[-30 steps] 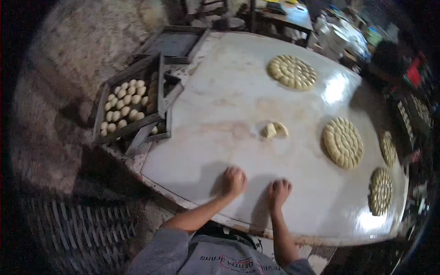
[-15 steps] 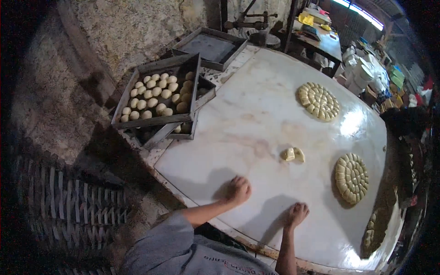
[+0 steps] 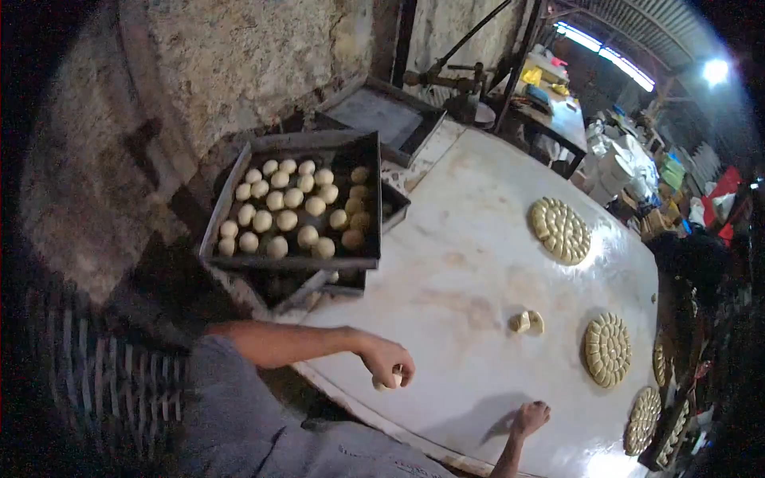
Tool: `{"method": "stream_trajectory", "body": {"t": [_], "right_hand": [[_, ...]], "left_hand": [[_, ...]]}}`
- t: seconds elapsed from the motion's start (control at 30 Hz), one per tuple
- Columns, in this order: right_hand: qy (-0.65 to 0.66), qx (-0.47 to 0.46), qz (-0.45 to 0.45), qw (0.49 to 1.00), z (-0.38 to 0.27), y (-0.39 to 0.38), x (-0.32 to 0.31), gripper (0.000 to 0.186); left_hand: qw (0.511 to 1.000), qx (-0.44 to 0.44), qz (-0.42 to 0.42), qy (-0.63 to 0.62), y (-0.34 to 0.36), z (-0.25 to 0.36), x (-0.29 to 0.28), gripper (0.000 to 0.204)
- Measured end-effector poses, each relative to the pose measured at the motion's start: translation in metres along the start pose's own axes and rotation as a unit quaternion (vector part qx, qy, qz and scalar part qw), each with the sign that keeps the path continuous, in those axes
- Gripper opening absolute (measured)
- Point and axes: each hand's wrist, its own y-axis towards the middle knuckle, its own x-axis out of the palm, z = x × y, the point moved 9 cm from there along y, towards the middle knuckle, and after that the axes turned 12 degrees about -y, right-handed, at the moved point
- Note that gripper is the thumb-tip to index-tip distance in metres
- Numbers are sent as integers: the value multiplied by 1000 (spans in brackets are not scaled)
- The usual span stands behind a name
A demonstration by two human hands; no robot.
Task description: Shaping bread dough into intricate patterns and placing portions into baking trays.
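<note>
My left hand is raised a little over the near left part of the white work table. Its fingers close round a pale dough ball, which shows beneath the fingertips. To the right, my right hand rests near the table's front with its fingers curled in; whatever may be under them is hidden. Two small cut dough pieces lie ahead of my hands. On the right stand round rounds of segmented dough, one far and one nearer.
A metal tray of dough balls is stacked on other trays at the left. Behind it sits another metal tray. More segmented dough lies by the right edge. A side table and white buckets stand farther back.
My left hand has lifted and opened from a fist to a grasp with a dough ball showing in it. My right hand stays curled on the table. The view has shifted.
</note>
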Motion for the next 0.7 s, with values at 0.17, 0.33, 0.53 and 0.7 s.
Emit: {"method": "stream_trajectory", "body": {"t": [0.17,0.33,0.53,0.7], "right_hand": [[-1,112,-29,993,-4,-70,-10,22],[701,91,-269,654,-218,-60,-53,32],[673,-223,-215,672,-456,27,-287,60],[621,-269,99,730,-591,112,-373,40]], "left_hand": [[824,243,475,189,-217,115,-246,20],[389,323,851,141,-373,-84,-411,19],[678,68,641,353,-305,-53,-353,61],[899,141,355,215,-378,59,-158,52]]}}
